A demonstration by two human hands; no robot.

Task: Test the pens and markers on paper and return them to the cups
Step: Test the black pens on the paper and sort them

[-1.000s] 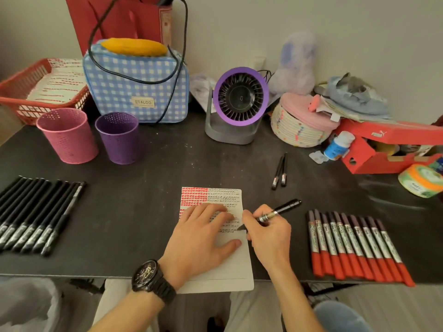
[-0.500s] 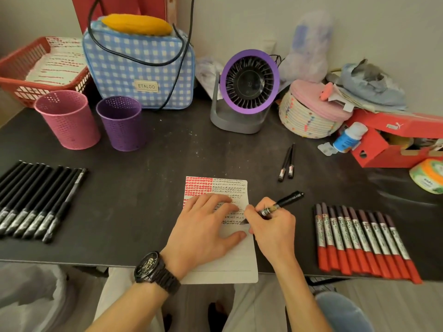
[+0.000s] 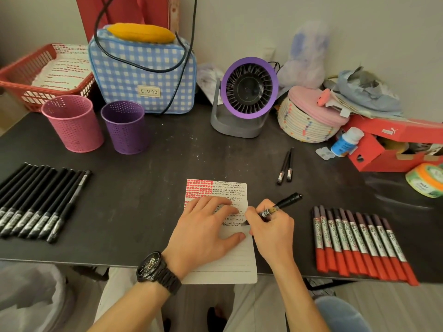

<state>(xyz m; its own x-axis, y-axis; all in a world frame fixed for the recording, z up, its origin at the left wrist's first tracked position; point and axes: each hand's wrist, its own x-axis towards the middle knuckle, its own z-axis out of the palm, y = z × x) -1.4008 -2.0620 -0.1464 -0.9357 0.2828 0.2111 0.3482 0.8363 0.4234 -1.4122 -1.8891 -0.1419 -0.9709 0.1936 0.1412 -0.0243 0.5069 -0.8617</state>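
Now left hand (image 3: 208,227) flat, fingers spread, pinning paper (image 3: 236,255); right hand (image 3: 271,232) pinching black pen (image 3: 278,207), tip on paper.

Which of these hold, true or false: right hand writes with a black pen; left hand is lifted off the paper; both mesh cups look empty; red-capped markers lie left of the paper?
1. The right hand holds a black pen to the white lined paper: true.
2. The left hand is lifted off: false, it rests flat on the paper.
3. The pink mesh cup and purple mesh cup look empty: true.
4. The red-capped markers lie left: false, they lie right of the paper.
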